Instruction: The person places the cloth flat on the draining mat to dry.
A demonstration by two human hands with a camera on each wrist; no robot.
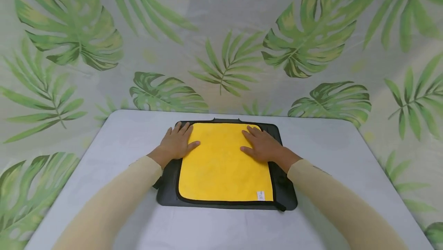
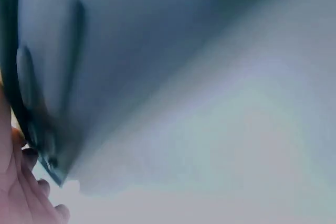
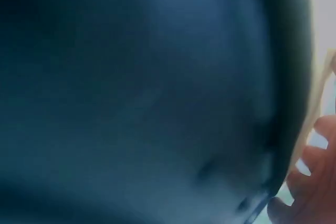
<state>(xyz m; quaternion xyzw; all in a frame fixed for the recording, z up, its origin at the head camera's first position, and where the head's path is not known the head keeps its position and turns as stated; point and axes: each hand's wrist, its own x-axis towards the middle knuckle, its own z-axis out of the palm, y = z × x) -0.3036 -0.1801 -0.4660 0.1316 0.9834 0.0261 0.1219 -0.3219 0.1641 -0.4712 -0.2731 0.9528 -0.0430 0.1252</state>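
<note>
We press our left hand flat at the yellow cloth's ten o'clock corner. Our right hand lies flat, fingers straight, at two o'clock, over the black bag.

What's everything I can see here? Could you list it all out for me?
yellow cloth: one, bright yellow with a dark edge and a small white tag at its near right corner, lying flat on the black bag.
black bag: one, black, flat on the middle of the table, showing around the cloth on all sides.
table: one, pale grey-white, under the bag.
leaf-print backdrop: one, pale with green leaves, behind and beside the table.
sleeves: two, beige, on the forearms.
left hand: one, fingers straight, resting flat on the cloth's far left corner and the bag's edge.
right hand: one, fingers straight, resting flat on the cloth's far right corner.
</note>
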